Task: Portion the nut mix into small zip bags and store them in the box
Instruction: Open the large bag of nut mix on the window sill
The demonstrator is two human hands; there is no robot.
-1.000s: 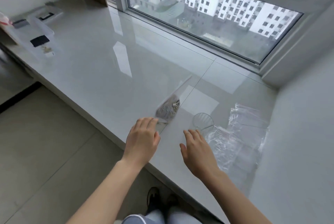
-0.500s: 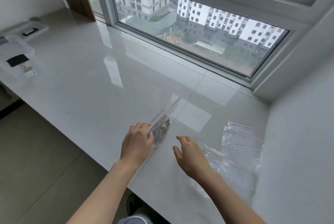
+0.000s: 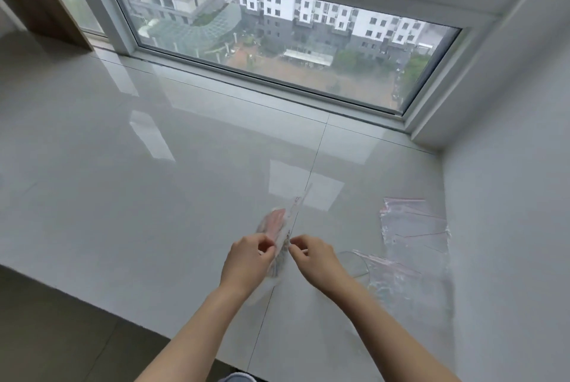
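Note:
A small clear zip bag with some nut mix in it is held just above the glossy grey window ledge, blurred by motion. My left hand pinches its left side. My right hand pinches its right side, fingertips almost meeting the left ones. A clear round cup lies just right of my right hand. The storage box is out of view.
Several empty zip bags with red seals lie in a loose pile at the right, against the grey side wall. A window runs along the back. The ledge's front edge drops to the floor at lower left.
The view swung right, so the box at far left left the frame. My left hand lifted the bag off the ledge and my right hand came over and took hold of it.

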